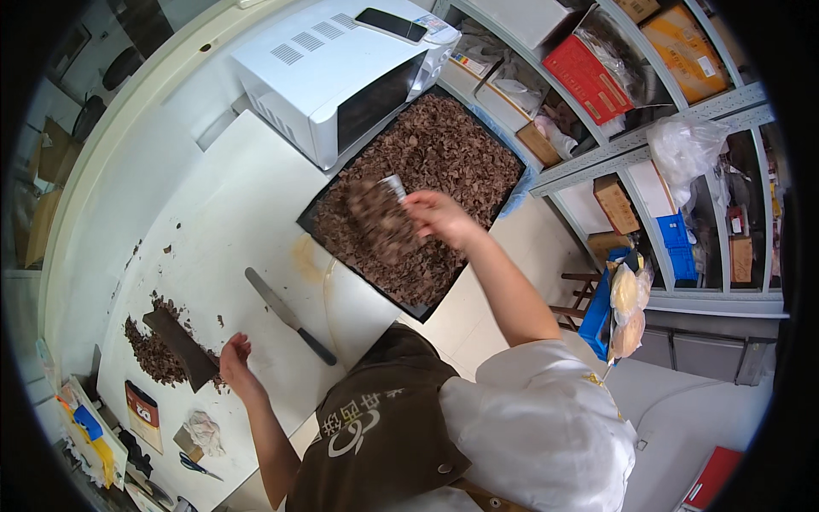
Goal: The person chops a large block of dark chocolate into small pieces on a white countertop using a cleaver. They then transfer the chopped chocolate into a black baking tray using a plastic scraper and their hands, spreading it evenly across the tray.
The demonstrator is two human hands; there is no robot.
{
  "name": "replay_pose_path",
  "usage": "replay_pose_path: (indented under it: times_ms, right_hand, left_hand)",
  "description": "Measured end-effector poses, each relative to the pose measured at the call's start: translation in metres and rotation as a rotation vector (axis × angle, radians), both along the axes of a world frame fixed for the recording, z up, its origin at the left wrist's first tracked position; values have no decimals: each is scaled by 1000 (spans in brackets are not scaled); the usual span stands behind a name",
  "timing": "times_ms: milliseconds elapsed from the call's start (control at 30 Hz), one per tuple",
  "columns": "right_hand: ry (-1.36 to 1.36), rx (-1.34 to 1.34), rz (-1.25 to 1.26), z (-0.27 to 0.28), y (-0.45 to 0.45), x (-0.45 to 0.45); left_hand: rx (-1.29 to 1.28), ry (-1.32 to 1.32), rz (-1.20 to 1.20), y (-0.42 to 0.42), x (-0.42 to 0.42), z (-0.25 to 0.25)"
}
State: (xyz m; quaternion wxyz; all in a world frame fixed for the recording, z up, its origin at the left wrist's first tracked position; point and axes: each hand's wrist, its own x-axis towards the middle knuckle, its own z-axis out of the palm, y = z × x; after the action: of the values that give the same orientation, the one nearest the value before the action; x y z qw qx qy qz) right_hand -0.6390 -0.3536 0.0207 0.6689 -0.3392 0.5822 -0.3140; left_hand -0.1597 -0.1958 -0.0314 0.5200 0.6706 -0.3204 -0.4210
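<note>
My right hand is over a black tray and grips a flat scraper. Motion blurs the scraper, and a heap of brown flakes covers most of it. Chocolate-like brown shavings fill the tray. Lower left, my left hand is loosely curled with nothing visible in it. It is beside the near end of a dark chocolate block, which lies across a pile of shavings. Between my hands a long spatula with a dark handle lies on the white table.
A white microwave with a phone on top stands behind the tray. Scissors, a crumpled cloth and a brown packet lie at the table's left. Shelves with boxes line the right, near a blue crate.
</note>
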Motion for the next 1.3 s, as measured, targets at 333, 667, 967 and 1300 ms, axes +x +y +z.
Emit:
replay_pose_path:
  times_ms: [333, 667, 967, 1300]
  right_hand:
    - [1186, -589, 113, -20, -51, -138]
    - [1197, -533, -93, 20, -26, -151]
    - [1008, -523, -20, -24, 34, -148]
    - [973, -458, -338, -37, 26, -174]
  left_hand:
    - [149, 58, -708, -63, -206, 44]
    - [-98, -770, -1235, -50, -280, 27]
    - [-174, -1072, -1396, -38, -313, -30]
    - [-116, -984, -1495, -30, -301, -15]
